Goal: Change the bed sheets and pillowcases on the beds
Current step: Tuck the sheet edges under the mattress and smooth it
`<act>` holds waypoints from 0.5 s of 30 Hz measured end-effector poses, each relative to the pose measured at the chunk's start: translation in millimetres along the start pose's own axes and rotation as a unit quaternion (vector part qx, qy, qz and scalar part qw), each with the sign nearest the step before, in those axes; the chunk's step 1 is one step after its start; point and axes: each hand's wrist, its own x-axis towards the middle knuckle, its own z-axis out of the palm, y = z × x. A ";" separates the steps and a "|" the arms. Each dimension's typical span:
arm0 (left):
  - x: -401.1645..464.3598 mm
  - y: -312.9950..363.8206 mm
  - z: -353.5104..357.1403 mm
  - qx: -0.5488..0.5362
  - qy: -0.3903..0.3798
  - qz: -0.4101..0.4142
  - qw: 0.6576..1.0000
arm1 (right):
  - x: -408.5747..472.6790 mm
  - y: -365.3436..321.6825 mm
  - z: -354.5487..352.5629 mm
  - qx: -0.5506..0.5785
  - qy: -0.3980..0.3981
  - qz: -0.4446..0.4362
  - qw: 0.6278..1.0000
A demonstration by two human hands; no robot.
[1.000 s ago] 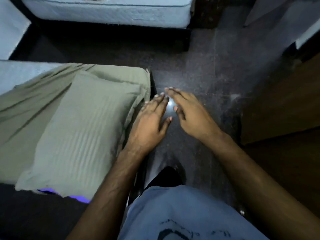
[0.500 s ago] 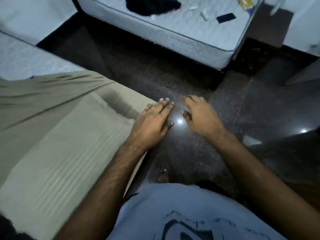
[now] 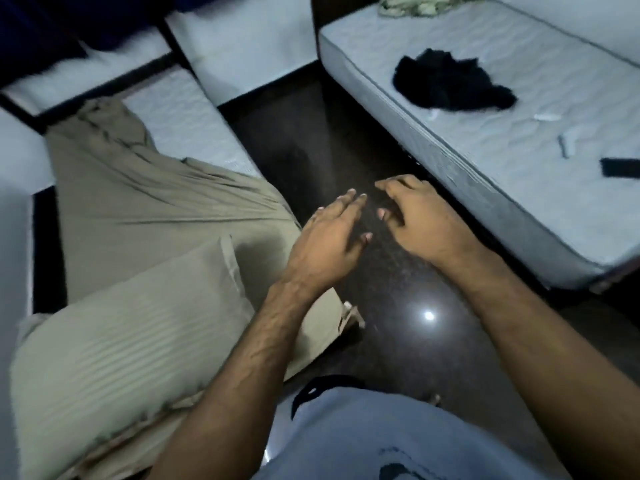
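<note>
Fingers (image 3: 349, 199) of the left hand (image 3: 327, 244) are stretched out nearly straight and hold nothing; those of the right hand (image 3: 420, 220) are spread and only slightly bent, also empty. Both hands hover palm-down over the dark polished floor (image 3: 346, 140), side by side and close together without touching.

Taking that floor aisle as the landmark: to its left lies the near bed, its quilted white mattress (image 3: 183, 119) partly covered by a rumpled olive-green bed sheet (image 3: 138, 195) that bunches toward the far end and leaves the far strip of mattress bare. On the near part of this sheet rests a plump pillow in a striped olive-green pillowcase (image 3: 114, 341), just left of the left forearm. The sheet's edge hangs over the side of the bed beside the aisle.

To the right of the aisle stands a second bed with a bare quilted white mattress (image 3: 519, 140). On it sit a crumpled black cloth (image 3: 450, 83), a flat black rectangular object (image 3: 620, 168) that may be a phone, though the view is too blurred to be sure, and a few small pale items nearby. At its far end lies a heap of pale green fabric (image 3: 415, 5).

At the aisle's near end, the person's light blue shirt (image 3: 381, 434) fills the bottom of the view.
</note>
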 end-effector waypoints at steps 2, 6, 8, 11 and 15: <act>31.8 13.0 -7.1 0.011 0.030 -0.032 0.999 | 44.4 15.4 -20.9 0.000 0.000 -0.037 0.999; 91.7 6.5 -13.6 0.033 0.065 -0.096 0.993 | 126.2 40.8 -35.4 0.015 -0.026 -0.089 0.996; 118.5 -8.8 -11.7 0.034 0.083 -0.124 0.988 | 162.2 52.0 -31.1 0.027 -0.035 -0.107 0.993; 171.3 -40.6 -6.6 0.010 0.114 -0.165 0.980 | 228.1 72.6 -20.4 0.020 -0.061 -0.141 0.988; 246.1 -88.2 -9.3 0.006 0.112 -0.199 0.974 | 316.5 90.4 -11.4 -0.022 -0.090 -0.162 0.982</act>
